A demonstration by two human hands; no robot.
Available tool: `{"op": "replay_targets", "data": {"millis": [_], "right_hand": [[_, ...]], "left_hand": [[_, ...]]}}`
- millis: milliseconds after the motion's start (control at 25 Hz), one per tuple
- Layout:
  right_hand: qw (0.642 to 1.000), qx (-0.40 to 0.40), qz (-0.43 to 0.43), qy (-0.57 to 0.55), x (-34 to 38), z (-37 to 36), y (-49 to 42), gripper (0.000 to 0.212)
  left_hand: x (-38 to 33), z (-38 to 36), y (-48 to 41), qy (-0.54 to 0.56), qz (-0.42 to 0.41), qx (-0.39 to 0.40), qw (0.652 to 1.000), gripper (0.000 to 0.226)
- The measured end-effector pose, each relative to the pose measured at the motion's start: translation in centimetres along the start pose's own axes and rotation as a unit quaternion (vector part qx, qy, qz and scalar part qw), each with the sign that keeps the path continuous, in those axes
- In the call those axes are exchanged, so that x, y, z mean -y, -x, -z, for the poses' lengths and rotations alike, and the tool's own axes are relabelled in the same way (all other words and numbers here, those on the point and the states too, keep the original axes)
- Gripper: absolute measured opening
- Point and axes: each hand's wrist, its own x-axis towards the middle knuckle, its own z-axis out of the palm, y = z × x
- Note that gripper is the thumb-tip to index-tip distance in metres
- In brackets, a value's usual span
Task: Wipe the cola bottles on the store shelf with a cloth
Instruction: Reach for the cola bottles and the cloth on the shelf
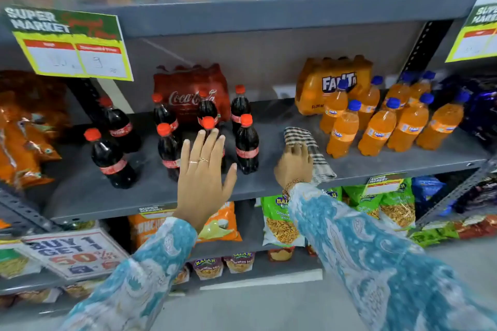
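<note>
**Head view: hands at the cola shelf, cloth under the right hand**

Head view, nearest first: two patterned sleeves reach toward the grey shelf (pixel 150 196). The left hand (pixel 204 172) is spread flat, fingers apart, grasping nothing, in front of the middle cola bottle (pixel 208 126). Right of that bottle, the right hand (pixel 294 166) lies on a checked cloth (pixel 309 148) at the shelf's front edge, fingers curled over it; whether its grip has closed on the cloth, I cannot tell.

The cola bottles stand loose and upright left, right and behind the middle one, caps red, with a shrink-wrapped cola pack (pixel 188 91) behind them.

The bottles look small, full and so fairly steady, yet smooth plastic may slip and a nudge could topple a neighbour. Holding one by the neck or waist under the cap seems safest. The cloth is soft and limp; bunch it in the palm to wipe.

Farther right of the cloth stand orange bottles (pixel 376 129).
</note>
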Motion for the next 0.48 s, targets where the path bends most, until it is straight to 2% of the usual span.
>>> {"op": "replay_targets", "data": {"millis": [120, 320, 400, 480], "right_hand": [[0.997, 0.038, -0.053, 0.044, -0.7, -0.8, -0.9, 0.041], [0.988, 0.035, 0.021, 0.151, -1.7, -1.4, -2.1, 0.033], [0.99, 0.043, 0.02, 0.136, -1.6, -0.7, -2.1, 0.03], [0.997, 0.029, -0.013, 0.074, -1.7, -0.2, -1.9, 0.032]], "left_hand": [[0.1, -0.8, 0.0, 0.021, -0.022, -0.005, 1.0, 0.053], [0.8, -0.3, -2.0, 0.078, -0.06, -0.016, 0.995, 0.051], [0.2, 0.7, -3.5, 0.171, -0.059, -0.021, 0.983, 0.052], [-1.3, 1.6, -5.1, 0.302, 0.006, 0.035, 0.953, 0.058]]}}
